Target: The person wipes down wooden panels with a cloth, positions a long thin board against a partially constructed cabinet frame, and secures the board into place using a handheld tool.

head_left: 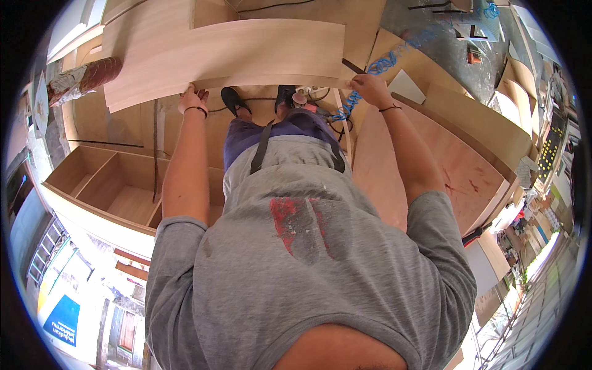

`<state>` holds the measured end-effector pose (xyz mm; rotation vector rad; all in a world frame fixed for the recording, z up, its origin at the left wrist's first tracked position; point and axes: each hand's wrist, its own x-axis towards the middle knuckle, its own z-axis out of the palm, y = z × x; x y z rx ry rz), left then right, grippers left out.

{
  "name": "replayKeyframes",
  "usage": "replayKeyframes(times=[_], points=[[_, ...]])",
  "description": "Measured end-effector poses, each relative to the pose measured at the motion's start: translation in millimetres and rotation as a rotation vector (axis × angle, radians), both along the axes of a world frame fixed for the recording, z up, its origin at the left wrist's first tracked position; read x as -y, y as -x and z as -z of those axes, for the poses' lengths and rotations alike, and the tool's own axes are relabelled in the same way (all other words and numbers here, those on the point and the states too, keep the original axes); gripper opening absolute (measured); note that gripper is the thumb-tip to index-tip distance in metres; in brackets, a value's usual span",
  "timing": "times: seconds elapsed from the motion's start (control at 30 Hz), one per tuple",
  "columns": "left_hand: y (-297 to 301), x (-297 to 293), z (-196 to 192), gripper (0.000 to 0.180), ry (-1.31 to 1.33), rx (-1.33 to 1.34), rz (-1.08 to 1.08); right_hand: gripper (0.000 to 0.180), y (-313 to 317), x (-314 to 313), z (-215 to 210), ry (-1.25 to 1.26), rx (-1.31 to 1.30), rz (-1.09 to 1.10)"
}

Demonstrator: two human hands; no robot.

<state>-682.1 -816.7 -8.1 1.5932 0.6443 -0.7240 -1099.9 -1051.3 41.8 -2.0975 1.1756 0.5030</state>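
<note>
I note one view, taken by the left of two fisheye cameras worn side by side on the head of the person (311,200). It is upright and faces steeply down their front. Nearest is the grey shirt (320,253), its collar (333,316) close to the lens at the lower edge. Farther off, in the upper part, appear the left hand (193,100), the right hand (371,90) and the wooden board (234,55); the shoes (234,100) are seen from above. The field is wide, taking in a ladder (46,248) toward the left rim and a blue hose (383,63) at upper right. Straight edges bend toward the rim.
</note>
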Motion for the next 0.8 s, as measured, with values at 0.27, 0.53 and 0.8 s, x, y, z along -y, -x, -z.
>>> replayKeyframes(times=[0.27,0.53,0.8], points=[[14.3,0.4,11.8,0.016,0.044,-0.014,-0.004,0.037,-1.6,-0.2,-0.6,0.024,0.05,0.047],[13.5,1.9,13.1,0.017,0.044,-0.034,0.064,0.034,6.7,-4.1,14.2,0.036,0.102,0.064],[18.0,0.1,17.7,0.015,0.068,-0.097,0.18,0.028,0.6,-13.7,-12.0,0.175,0.047,-0.05]])
